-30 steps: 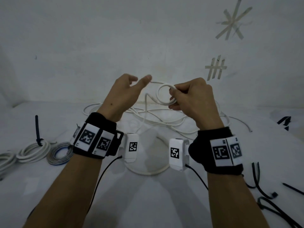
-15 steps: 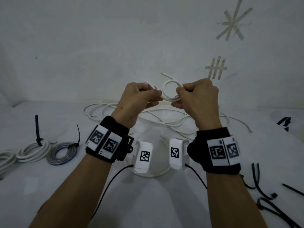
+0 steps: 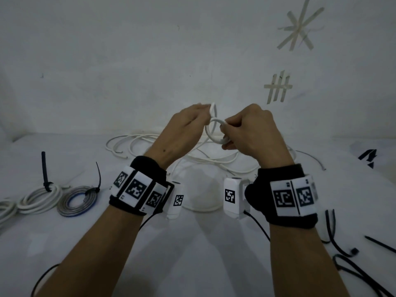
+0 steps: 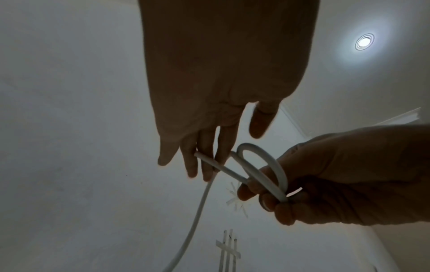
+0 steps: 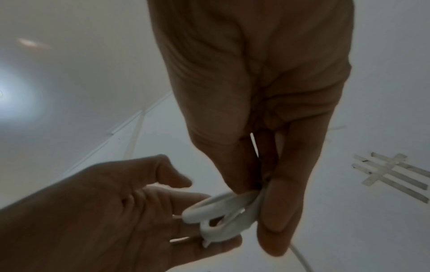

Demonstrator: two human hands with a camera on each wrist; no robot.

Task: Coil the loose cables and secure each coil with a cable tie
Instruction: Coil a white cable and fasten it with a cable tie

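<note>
Right hand point(image 3: 255, 129) pinches a small white coil point(image 3: 215, 133) at its right edge, thumb and fingers curled round the stacked turns where they cross. Left hand point(image 3: 186, 127) holds the running strand of the same white cable point(image 4: 197, 211): in the left wrist view it passes between nearly straight fingers point(image 4: 207, 162), so a light guiding hold, not a clamp. Both hands are up in mid-air, above the loose cable pile point(image 3: 150, 144) at the far centre of the table point(image 3: 192, 254).

Judgement: the cable is light and springy and holds a round loop, so it'll likely try to unwind if the pinch slackens. Looks smooth-jacketed, so it may slip. Best hold is at the crossing, all turns trapped together; feed new turns with the left.

Near right: loose black cable ties point(image 3: 347, 251). Left: tied coils, one white point(image 3: 40, 198), one grey-blue point(image 3: 77, 200).
</note>
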